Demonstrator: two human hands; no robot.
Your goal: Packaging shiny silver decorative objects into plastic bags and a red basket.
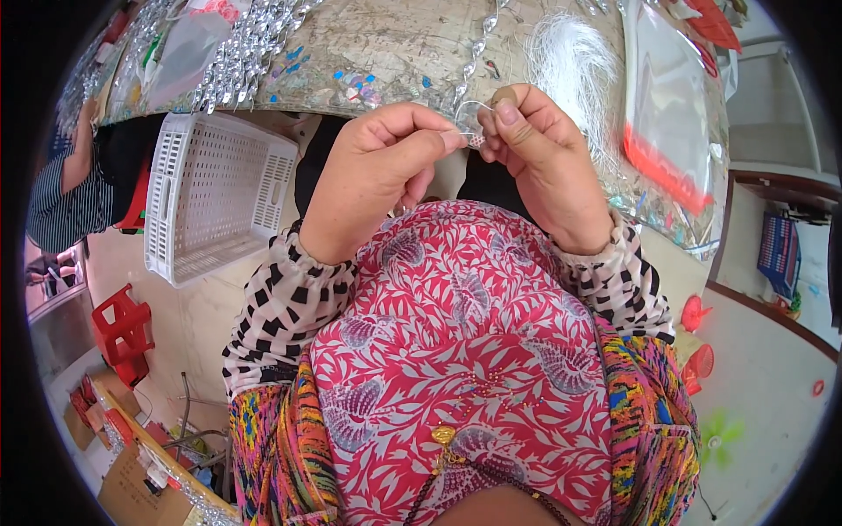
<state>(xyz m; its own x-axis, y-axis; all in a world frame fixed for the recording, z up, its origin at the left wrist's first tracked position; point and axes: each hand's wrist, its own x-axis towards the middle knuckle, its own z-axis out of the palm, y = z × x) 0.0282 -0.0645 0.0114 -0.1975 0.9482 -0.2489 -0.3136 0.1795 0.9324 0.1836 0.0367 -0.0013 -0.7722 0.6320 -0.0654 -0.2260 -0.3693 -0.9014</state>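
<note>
In front of my chest, my left hand [386, 167] and my right hand [545, 156] are close together, both closed in a pinch. Between their fingertips sits a small light piece with a reddish checked pattern [476, 140], partly covered by my right fingers. A thin white string [461, 107] makes a small loop from my left fingertips up to my right thumb and forefinger. The exact grip of each fingertip on piece and string is partly hidden. Just beyond my hands, a twisted silver foil strip [474, 61] lies on the worn table [386, 44].
A bundle of white strings [572, 70] and a clear plastic bag with a red edge [667, 114] lie on the right. More silver strips [250, 53] cover the table's left. A white plastic crate [215, 193] stands left, near a red stool [121, 320]. Another person's arm [81, 153] shows far left.
</note>
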